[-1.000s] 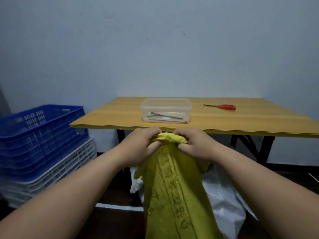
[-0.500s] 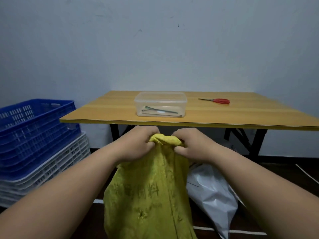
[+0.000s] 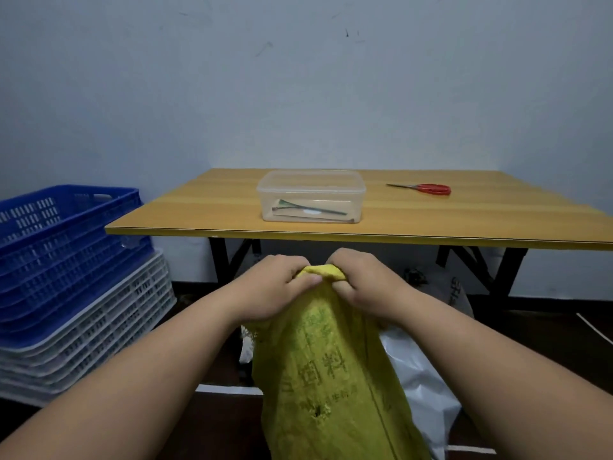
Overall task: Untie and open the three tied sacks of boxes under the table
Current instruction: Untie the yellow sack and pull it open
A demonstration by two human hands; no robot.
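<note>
A yellow woven sack (image 3: 331, 376) with printed characters stands in front of me, its bunched top held up near the table's front edge. My left hand (image 3: 275, 290) grips the left side of the bunched neck and my right hand (image 3: 361, 283) grips the right side, fingers curled into the fabric. A white sack (image 3: 421, 393) lies behind the yellow one on the right. Another white sack (image 3: 454, 293) shows under the wooden table (image 3: 497, 220). The tie on the yellow sack is hidden by my fingers.
On the table sit a clear plastic box (image 3: 311, 195) holding thin items and red-handled scissors (image 3: 428, 188). Stacked blue crates (image 3: 63, 247) and white crates (image 3: 99, 330) stand at the left. Black table legs (image 3: 219, 257) frame the space beneath. The floor is dark.
The view has shifted and the table looks further off. Both hands keep their grip on the sack's neck, and the yellow fabric below has narrowed and hangs straighter.
</note>
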